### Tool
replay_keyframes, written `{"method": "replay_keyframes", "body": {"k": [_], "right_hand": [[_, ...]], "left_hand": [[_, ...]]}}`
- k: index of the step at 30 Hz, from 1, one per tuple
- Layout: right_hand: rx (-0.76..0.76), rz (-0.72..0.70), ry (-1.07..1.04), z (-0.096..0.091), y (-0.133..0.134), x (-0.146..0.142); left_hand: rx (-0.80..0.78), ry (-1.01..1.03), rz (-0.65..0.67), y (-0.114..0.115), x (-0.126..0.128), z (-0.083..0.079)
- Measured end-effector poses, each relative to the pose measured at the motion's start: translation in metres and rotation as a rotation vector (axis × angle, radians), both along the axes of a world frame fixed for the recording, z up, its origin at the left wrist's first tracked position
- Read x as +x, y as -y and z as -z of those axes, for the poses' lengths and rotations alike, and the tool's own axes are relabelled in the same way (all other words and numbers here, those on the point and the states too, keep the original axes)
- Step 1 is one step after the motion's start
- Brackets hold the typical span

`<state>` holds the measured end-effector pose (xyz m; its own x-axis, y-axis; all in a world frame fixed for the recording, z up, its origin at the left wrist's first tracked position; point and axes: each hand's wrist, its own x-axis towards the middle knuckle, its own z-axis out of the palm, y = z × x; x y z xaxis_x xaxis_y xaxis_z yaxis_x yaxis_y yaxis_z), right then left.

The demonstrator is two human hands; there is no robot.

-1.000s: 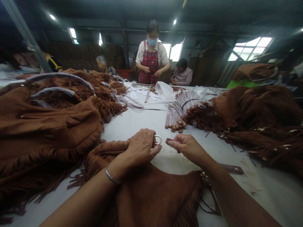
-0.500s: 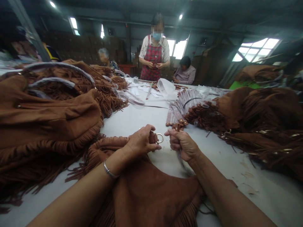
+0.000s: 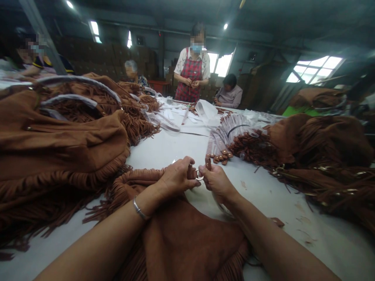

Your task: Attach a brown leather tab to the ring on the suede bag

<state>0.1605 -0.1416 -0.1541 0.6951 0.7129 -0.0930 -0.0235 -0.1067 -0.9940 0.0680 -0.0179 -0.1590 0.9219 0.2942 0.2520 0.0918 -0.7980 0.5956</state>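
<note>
A brown suede fringed bag [image 3: 187, 238] lies on the white table [image 3: 172, 150] under my forearms. My left hand [image 3: 175, 177] is closed on the bag's top corner, where a small metal ring [image 3: 199, 175] sticks out past my fingers. My right hand [image 3: 215, 181] is closed on a brown strap end [image 3: 208, 163], which stands up from my fist right beside the ring. The two hands touch at the ring. A silver bangle [image 3: 138, 210] sits on my left wrist.
Heaps of brown fringed bags rise at the left [image 3: 58, 136] and right [image 3: 322, 152]. A bundle of wrapped brown straps [image 3: 222, 136] lies just beyond my hands. A person in a red plaid apron [image 3: 191, 74] stands at the far end; others sit nearby.
My right hand has moved left with the strap end until it meets my left hand at the ring. The left hand has kept its hold on the bag's corner.
</note>
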Motion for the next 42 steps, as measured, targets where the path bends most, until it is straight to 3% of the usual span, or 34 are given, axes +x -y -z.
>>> {"method": "replay_keyframes", "body": {"k": [2,6,8,10,13,18,23,27,30,33,36,39,42], "right_hand": [[-0.006,-0.018,-0.028,0.000,0.004,-0.002],[-0.188,-0.298,-0.241,-0.016,0.012,0.004],[-0.260,-0.353,-0.292,-0.023,0.013,0.004],[-0.237,-0.262,-0.236,-0.023,0.011,-0.001],[-0.098,-0.038,-0.094,-0.013,0.001,-0.009],[0.027,0.087,-0.005,0.003,-0.015,-0.011],[0.101,0.205,0.084,0.013,-0.020,-0.007],[0.125,0.282,0.108,0.018,-0.021,-0.014],[0.075,0.195,-0.073,0.011,-0.016,-0.022],[-0.005,0.043,-0.213,-0.003,-0.006,-0.020],[-0.106,-0.207,-0.420,-0.015,0.008,-0.010],[-0.141,-0.419,-0.588,-0.018,0.019,-0.005],[-0.025,-0.312,-0.639,-0.014,0.018,-0.013]], "left_hand": [[-0.013,-0.001,0.049,-0.001,-0.001,0.001],[-0.096,0.026,0.184,0.000,-0.004,0.004],[-0.118,0.053,0.266,0.001,-0.004,0.006],[-0.141,0.063,0.294,0.002,-0.003,0.007],[-0.147,0.052,0.231,0.001,-0.001,0.007],[-0.189,0.024,0.166,-0.002,0.001,0.004],[0.140,-0.097,0.054,0.003,0.001,-0.003],[0.242,-0.120,-0.014,0.009,0.002,-0.007],[0.291,-0.134,-0.009,0.009,0.000,-0.008],[0.324,-0.153,0.108,0.006,-0.003,-0.008],[0.349,-0.141,0.221,0.003,-0.006,-0.008],[0.370,-0.119,0.248,0.004,-0.006,-0.004],[0.392,-0.112,0.225,0.007,-0.002,0.002]]}}
